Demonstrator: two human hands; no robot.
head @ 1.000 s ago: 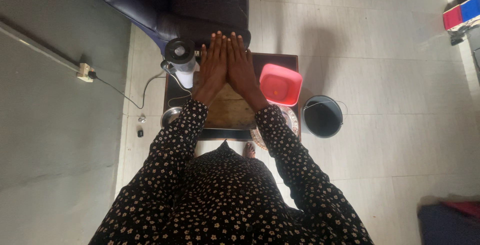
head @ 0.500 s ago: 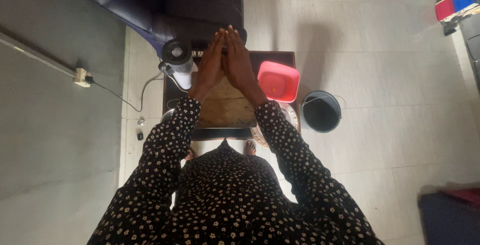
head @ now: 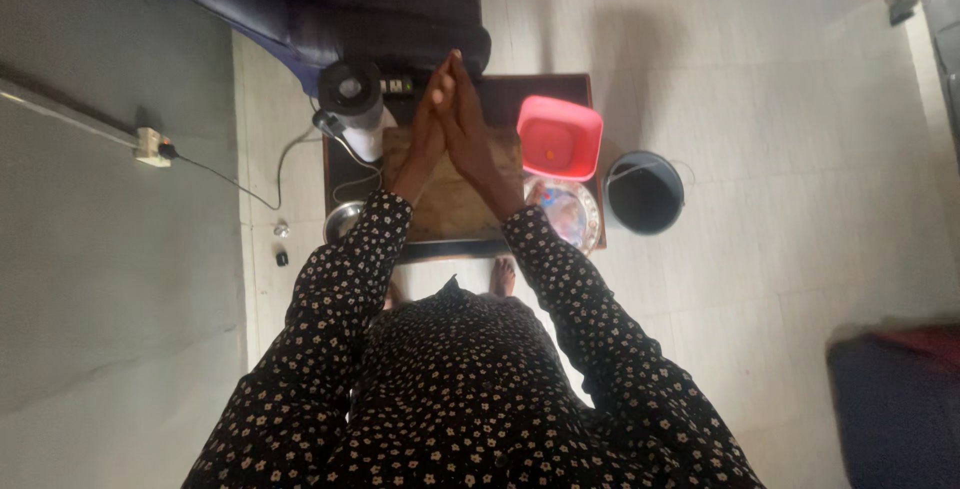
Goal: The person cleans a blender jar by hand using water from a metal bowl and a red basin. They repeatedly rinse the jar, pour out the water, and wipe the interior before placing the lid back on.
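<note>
The person stood over a low dark surface (head: 560, 89), arms stretched out in front in floral-print sleeves. The left hand (head: 428, 134) and the right hand (head: 470, 134) were pressed flat against each other, palm to palm; the fingers lay straight and together, pointing away from the body, holding nothing. The joined hands hovered above a wooden cutting board (head: 450, 199) that lay on the middle of the surface. To the left of the hands stood a blender (head: 352, 99) with its cord trailing off to a wall socket (head: 150, 146). Near the left sleeve sat a small metal bowl (head: 340, 221). To the right of the hands rested a red plastic basin (head: 558, 136), and just below it a patterned plate (head: 570, 211). A dark bucket (head: 645, 192) stood on the tiled floor (head: 780, 149) beside the surface.
</note>
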